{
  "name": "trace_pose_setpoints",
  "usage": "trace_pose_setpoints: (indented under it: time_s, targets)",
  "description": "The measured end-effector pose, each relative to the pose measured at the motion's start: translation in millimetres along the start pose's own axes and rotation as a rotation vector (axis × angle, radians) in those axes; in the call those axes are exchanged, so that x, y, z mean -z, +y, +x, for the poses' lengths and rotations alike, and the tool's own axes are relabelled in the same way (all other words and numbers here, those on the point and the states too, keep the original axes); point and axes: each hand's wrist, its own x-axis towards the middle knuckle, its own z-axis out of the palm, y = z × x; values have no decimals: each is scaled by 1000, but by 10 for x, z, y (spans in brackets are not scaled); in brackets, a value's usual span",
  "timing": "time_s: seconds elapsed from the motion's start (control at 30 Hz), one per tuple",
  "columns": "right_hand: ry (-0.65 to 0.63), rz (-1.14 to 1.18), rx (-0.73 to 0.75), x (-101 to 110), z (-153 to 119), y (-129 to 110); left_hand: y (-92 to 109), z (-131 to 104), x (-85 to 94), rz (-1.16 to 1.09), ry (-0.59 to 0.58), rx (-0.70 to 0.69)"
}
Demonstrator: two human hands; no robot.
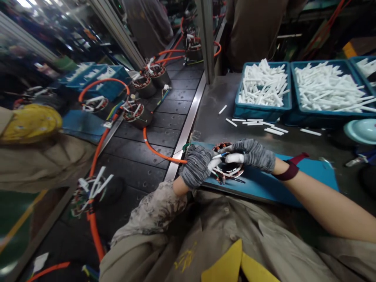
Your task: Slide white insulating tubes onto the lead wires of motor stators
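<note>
A round motor stator point(238, 172) with copper windings and white sleeves lies on a blue mat point(314, 178) in front of me. My left hand point(197, 166), in a grey knit glove with white fingertips, is closed over the stator's left side and pinches a thin white sleeve point(216, 156). From the right, my right hand point(253, 154), gloved alike, reaches over the windings with its fingers pinched at a wire with a blue part point(223, 154) by the sleeve's end. Its exact fingertip contact is partly hidden. An orange cable point(160, 156) runs leftward from beneath my left hand.
Blue bins point(263, 113) full of white sleeves stand at the back right, with loose sleeves point(252, 122) before them. A light-blue round lid point(362, 131) is at far right. Cabled stators point(138, 111) sit on the slatted conveyor point(164, 135) at left. A metal post point(207, 43) rises behind; co-workers are nearby.
</note>
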Motion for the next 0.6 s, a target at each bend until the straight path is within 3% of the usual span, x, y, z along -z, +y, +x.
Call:
trace_pose_setpoints:
  time_s: [0.13, 0.27, 0.47, 0.6]
  targets:
    - [62, 3, -21, -26, 37, -28, -24, 11, -5, -239, 84, -95]
    - [-94, 89, -77, 53, -15, -20, -71, 8, 33, -467, 113, -160]
    - [53, -232, 275, 19, -33, 119, -132, 48, 125, -423, 5, -190]
    - [105, -266, 316, -50, 1, 191, -167, 63, 162, -527, -36, -217]
